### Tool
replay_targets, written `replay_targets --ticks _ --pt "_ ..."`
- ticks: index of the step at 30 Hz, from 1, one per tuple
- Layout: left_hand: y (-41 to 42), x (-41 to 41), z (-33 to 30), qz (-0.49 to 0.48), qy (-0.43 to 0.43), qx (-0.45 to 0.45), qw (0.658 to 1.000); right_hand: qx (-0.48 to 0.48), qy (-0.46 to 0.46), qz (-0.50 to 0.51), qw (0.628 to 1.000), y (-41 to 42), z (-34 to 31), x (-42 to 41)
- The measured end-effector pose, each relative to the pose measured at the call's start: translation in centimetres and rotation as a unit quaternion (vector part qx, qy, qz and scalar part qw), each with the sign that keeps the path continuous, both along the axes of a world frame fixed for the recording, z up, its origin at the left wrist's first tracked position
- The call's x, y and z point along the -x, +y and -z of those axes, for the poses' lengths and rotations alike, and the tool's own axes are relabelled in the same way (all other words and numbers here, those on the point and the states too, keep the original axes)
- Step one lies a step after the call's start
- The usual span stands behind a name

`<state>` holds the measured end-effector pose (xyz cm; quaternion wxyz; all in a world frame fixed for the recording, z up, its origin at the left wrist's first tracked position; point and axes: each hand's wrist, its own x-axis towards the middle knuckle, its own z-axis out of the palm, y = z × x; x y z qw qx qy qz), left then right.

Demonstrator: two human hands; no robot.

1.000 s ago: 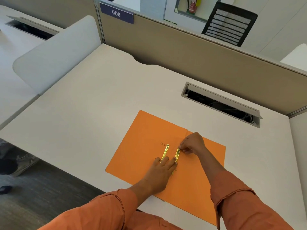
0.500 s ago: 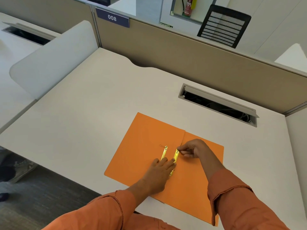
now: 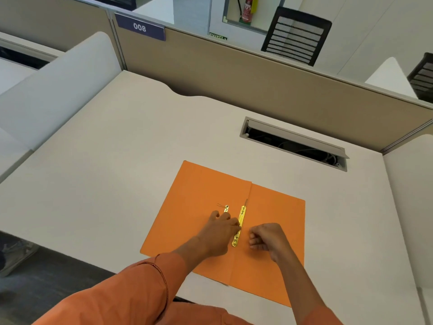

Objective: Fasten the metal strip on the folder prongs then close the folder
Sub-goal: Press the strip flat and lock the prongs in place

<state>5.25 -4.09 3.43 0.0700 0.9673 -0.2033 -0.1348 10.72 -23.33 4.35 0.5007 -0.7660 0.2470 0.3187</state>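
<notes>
An orange folder (image 3: 201, 193) lies open and flat on the desk. A long gold metal strip (image 3: 241, 218) runs beside the fold; a thin prong stands up at its far end. A second, shorter gold piece (image 3: 226, 208) shows just left of it, mostly under my fingers. My left hand (image 3: 219, 233) lies flat on the left flap, its fingertips touching the long strip's middle. My right hand (image 3: 266, 235) sits curled just right of the strip's near end, fingers closed; I cannot tell if it touches the strip.
The white desk (image 3: 117, 160) has an open cable slot (image 3: 293, 143) behind the folder. A beige partition (image 3: 257, 83) closes the back and a white rounded divider (image 3: 58, 85) stands at the left. The desk's front edge runs just under the folder.
My right hand has moved from the strip's far end down to its near end and curled. The left hand has slid slightly forward along the strips.
</notes>
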Motion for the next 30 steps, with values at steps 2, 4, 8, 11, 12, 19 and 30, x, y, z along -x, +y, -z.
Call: replay_targets --ticks 2,4,8,11,12,19,30 --pt "0.2 -0.4 0.0 0.006 -0.001 -0.001 1.0 -0.006 -0.007 0.006 1.0 -0.2 0.1 1.0" --pt "0.5 -0.8 0.0 0.015 0.0 0.0 1.0 -0.012 -0.014 0.006 1.0 -0.2 0.0 1.8" --pt "1.1 -1.5 -0.1 0.039 0.002 0.004 0.999 -0.021 -0.024 0.01 0.999 0.8 -0.1 2.7" --pt "1.6 -1.9 -0.1 0.069 -0.003 0.0 0.998 -0.029 -0.011 0.039 0.999 2.2 -0.1 3.2" --pt "1.7 -2.1 -0.1 0.078 -0.004 -0.001 0.997 -0.038 0.002 0.048 0.998 2.7 -0.1 3.3" --pt "2.8 -3.3 -0.1 0.129 0.011 -0.003 0.992 -0.078 0.093 0.104 0.987 4.2 -0.6 3.6" --pt "2.6 -2.7 0.3 0.125 0.013 -0.004 0.992 0.181 -0.2 -0.118 0.956 2.7 1.0 7.2"
